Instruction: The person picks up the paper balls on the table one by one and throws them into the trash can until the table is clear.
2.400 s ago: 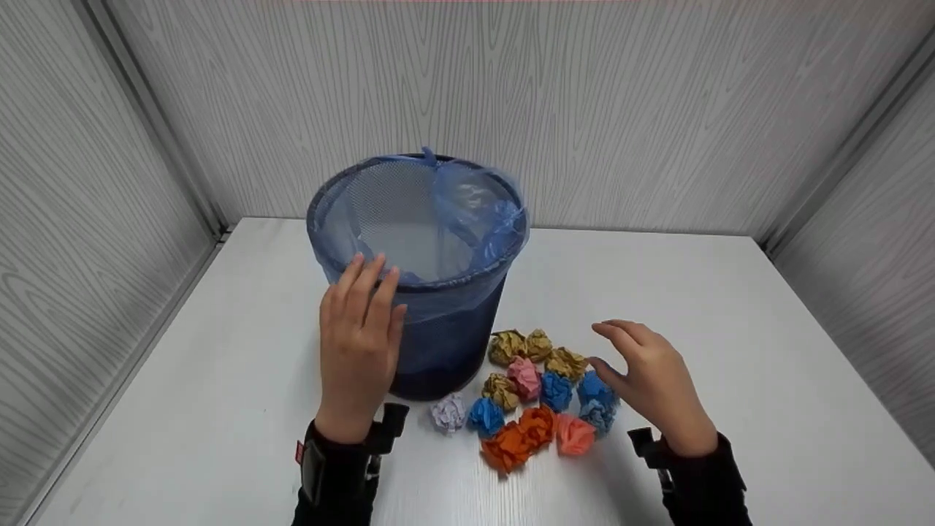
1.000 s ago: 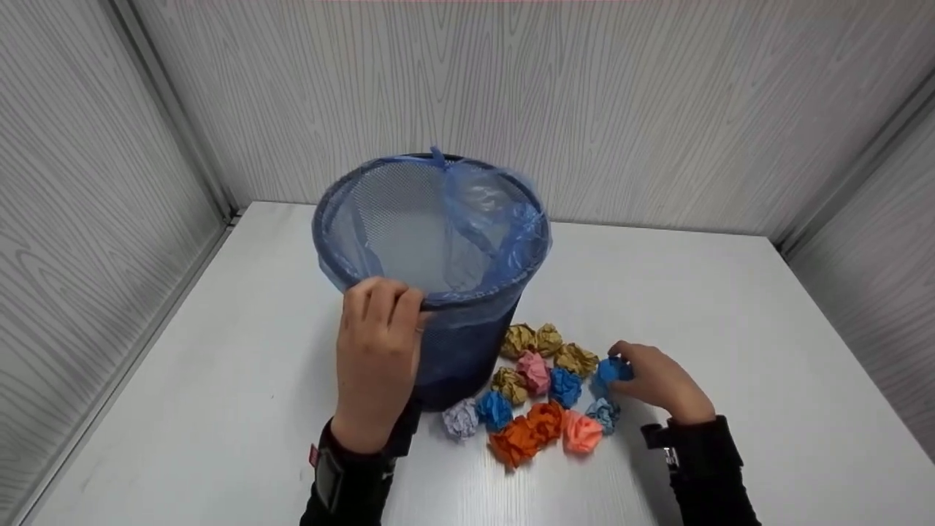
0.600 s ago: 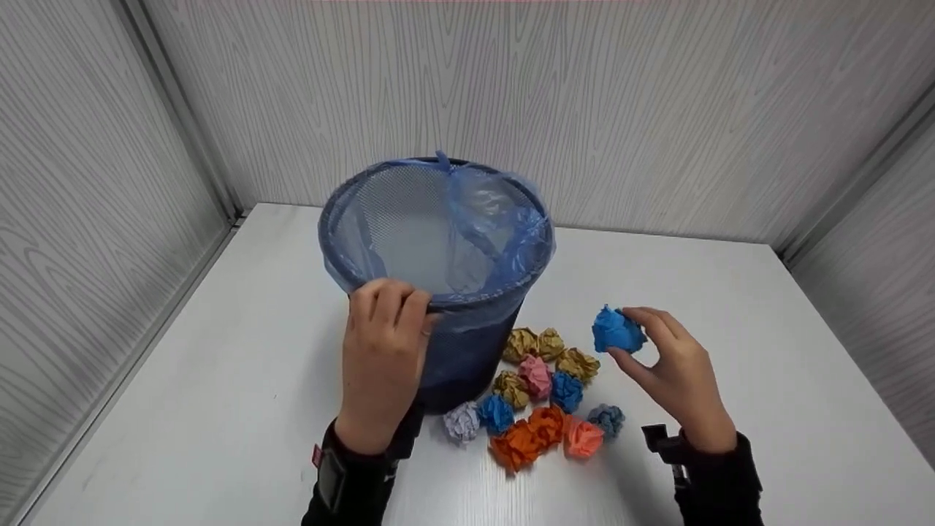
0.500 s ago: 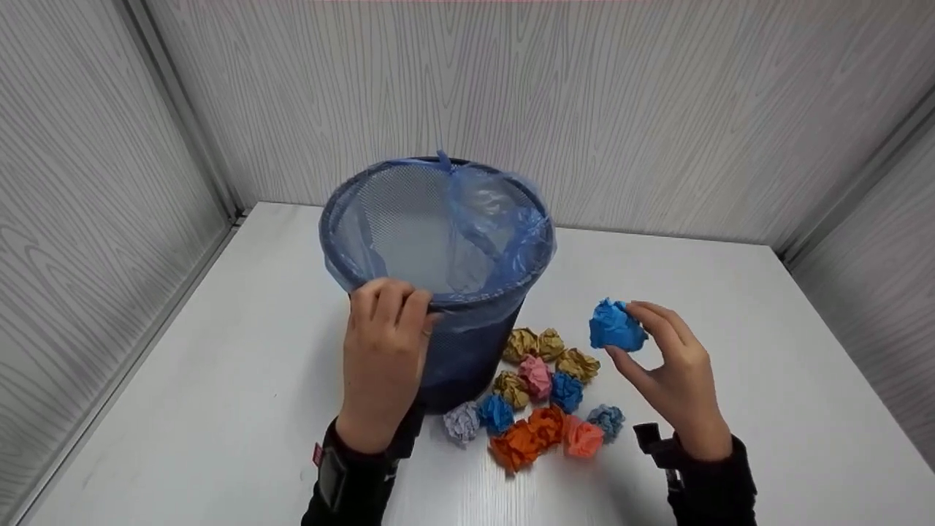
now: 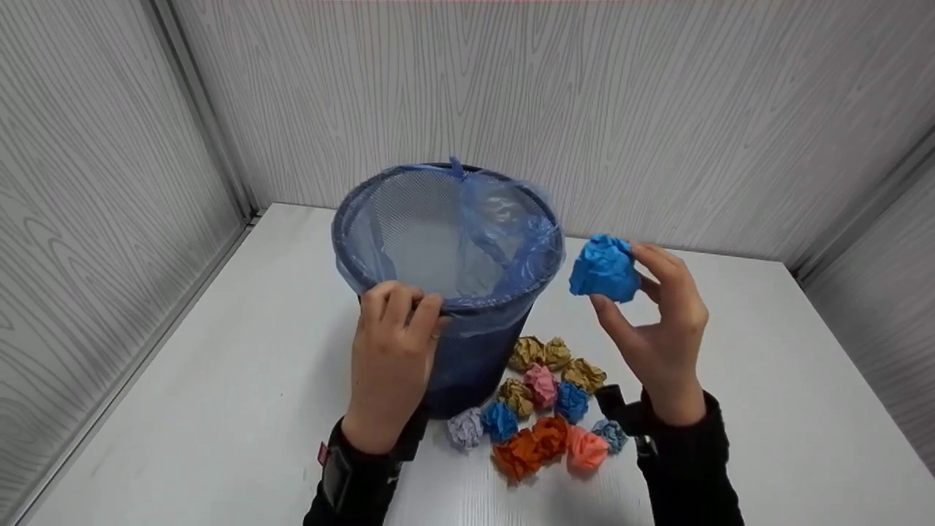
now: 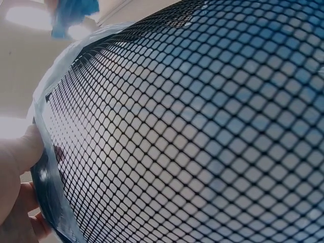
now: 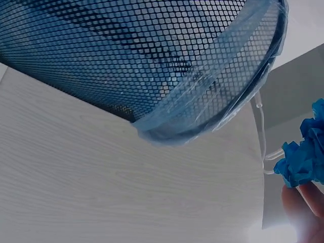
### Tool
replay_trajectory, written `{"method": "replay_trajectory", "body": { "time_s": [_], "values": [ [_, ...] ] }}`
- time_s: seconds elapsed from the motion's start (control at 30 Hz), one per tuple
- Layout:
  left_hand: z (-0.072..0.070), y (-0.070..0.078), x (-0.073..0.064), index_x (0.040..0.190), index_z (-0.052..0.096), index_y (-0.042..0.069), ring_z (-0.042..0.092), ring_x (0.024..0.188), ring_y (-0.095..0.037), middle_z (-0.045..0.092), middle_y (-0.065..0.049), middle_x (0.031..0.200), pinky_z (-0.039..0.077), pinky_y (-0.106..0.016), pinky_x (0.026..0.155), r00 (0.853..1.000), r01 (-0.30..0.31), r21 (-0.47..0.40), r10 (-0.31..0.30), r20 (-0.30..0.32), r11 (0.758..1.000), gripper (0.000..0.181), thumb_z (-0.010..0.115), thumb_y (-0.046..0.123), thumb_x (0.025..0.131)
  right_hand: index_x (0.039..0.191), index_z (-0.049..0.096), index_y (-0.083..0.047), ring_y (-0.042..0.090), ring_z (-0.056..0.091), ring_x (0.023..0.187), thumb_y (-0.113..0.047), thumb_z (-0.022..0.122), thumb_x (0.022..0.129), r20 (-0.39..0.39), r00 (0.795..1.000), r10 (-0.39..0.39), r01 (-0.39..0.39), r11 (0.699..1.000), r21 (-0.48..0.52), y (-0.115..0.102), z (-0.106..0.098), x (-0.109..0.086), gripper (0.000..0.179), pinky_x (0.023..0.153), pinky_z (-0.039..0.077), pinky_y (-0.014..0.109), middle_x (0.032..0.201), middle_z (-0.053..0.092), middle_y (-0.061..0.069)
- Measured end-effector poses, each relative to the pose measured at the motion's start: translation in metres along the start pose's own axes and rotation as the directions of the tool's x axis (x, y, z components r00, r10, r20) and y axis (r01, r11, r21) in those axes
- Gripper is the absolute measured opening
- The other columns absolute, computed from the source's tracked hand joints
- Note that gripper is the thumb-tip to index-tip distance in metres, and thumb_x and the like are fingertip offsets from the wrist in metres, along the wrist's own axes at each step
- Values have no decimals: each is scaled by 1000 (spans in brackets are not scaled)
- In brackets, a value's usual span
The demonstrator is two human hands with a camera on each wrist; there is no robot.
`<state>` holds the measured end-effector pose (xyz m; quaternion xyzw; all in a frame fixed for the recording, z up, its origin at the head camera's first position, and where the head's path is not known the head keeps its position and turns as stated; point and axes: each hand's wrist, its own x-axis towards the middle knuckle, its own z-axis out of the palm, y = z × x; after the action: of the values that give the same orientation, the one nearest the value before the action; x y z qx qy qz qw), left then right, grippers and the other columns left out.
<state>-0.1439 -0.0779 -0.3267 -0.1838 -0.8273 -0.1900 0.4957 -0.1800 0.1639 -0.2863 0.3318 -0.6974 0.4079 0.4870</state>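
Observation:
A dark mesh wastebasket (image 5: 467, 365) stands on the white table, lined with a translucent blue bag (image 5: 504, 212) folded over its rim. My left hand (image 5: 394, 358) grips the near-left rim, fingers curled over the bag's edge; the left wrist view shows the thumb and fingers on either side of the rim. Right of the basket, my right hand (image 5: 661, 321) pinches a blue crumpled paper ball (image 5: 605, 269) between thumb and fingers, at about rim height and apart from the basket. The right wrist view shows that paper ball (image 7: 304, 152) above the fingertips.
Several crumpled paper balls lie at the basket's front right: brownish-yellow (image 5: 584, 375), pink (image 5: 541, 385), blue (image 5: 572, 402), orange (image 5: 518, 454), coral (image 5: 586, 447), grey-blue (image 5: 611, 435) and pale lilac (image 5: 465, 429). Grey wood-grain panels (image 5: 511, 95) enclose the table at the back and sides.
My left hand came down onto the rim and took hold. My right hand picked the blue paper ball off the table and raised it up and leftward towards the basket.

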Motion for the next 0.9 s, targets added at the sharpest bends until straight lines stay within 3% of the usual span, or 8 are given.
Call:
{"method": "replay_trajectory", "body": {
  "time_s": [0.23, 0.37, 0.5, 0.6, 0.9],
  "values": [
    [1, 1, 1, 92, 53, 3, 40, 91, -29, 44, -12, 89, 38, -36, 74, 1000, -10, -7, 10, -13, 1000, 21, 52, 23, 87, 114, 50, 3, 25, 54, 94, -24, 65, 80, 157, 983, -100, 97, 995, 29, -2, 28, 30, 46, 80, 44, 27, 108, 52, 17],
    [0, 0, 1, 92, 53, 3, 40, 91, -29, 44, -12, 89, 39, -36, 74, 1000, -4, -19, 4, -11, 1000, 21, 51, 23, 87, 117, 48, 0, 24, 53, 98, -16, 66, 79, 313, 944, -107, 102, 994, 32, 0, 42, 38, 44, 82, 43, 31, 112, 49, 15],
    [1, -2, 2, 92, 54, 3, 40, 91, -29, 44, -12, 89, 40, -37, 73, 1000, -5, -24, 4, -5, 1000, 19, 59, 20, 83, 121, 47, -3, 23, 50, 104, -17, 65, 80, 437, 895, -92, 98, 995, 8, 1, 51, 39, 47, 85, 40, 31, 117, 47, 14],
    [2, -2, 4, 92, 55, 3, 40, 91, -29, 45, -12, 89, 40, -36, 73, 1000, -14, -20, 14, 2, 1000, 21, 65, 15, 78, 122, 46, -4, 22, 48, 107, -20, 64, 81, 478, 875, -78, 95, 995, -11, 3, 54, 37, 47, 86, 39, 31, 118, 46, 14],
    [4, -3, 5, 90, 57, 2, 41, 89, -29, 45, -12, 87, 42, -36, 72, 1000, -9, -35, 9, -8, 999, 23, 69, 13, 74, 123, 45, -6, 18, 49, 106, -26, 62, 82, 520, 854, -31, 55, 998, -31, 3, 57, 39, 49, 86, 39, 27, 121, 45, 11]
  ]
}}
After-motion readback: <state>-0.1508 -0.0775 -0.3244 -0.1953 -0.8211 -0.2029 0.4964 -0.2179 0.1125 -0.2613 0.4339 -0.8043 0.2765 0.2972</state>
